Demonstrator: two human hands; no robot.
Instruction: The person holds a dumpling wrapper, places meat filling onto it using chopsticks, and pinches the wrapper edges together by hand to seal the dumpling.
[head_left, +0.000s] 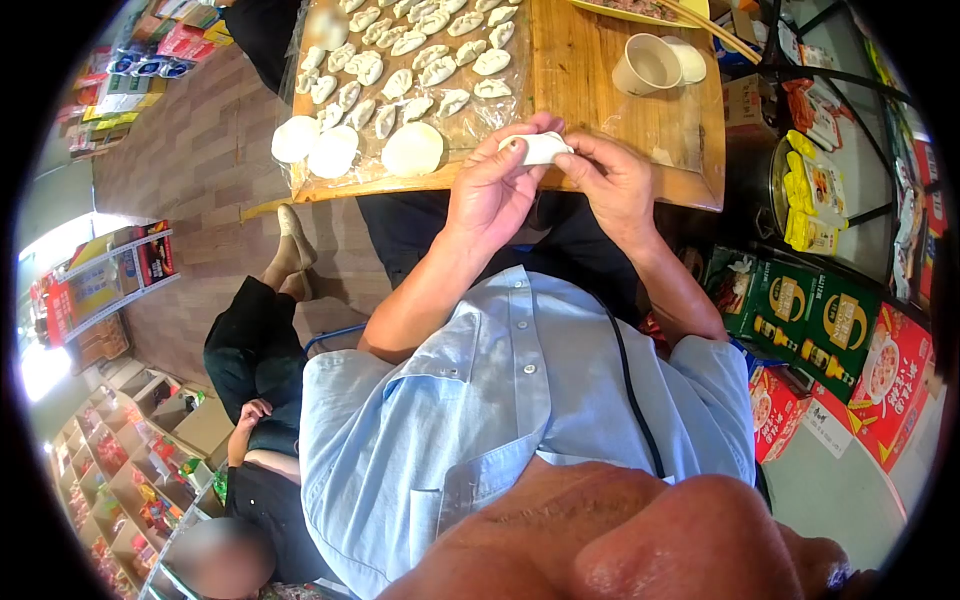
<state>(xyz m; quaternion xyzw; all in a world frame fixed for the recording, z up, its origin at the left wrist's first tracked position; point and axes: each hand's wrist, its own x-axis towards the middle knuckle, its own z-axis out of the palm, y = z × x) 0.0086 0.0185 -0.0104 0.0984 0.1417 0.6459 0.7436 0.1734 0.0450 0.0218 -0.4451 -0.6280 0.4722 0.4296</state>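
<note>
A folded white dumpling [542, 149] is held between both of my hands, just over the front edge of the wooden table [570, 60]. My left hand [497, 190] pinches its left end with thumb and fingers. At the right end, the thumb and fingers of my right hand [612, 185] are closed on its edge. Several finished dumplings [437, 70] lie in rows on clear plastic film to the left. Three flat round wrappers [412, 150] lie along the film's near edge.
At the table's far right are a paper cup [645, 68], a yellow-rimmed bowl of filling [690, 12] and chopsticks [722, 32]. Boxes [800, 315] and packets crowd the right side. Another person [265, 400] sits at my left, near shelves of goods [115, 490].
</note>
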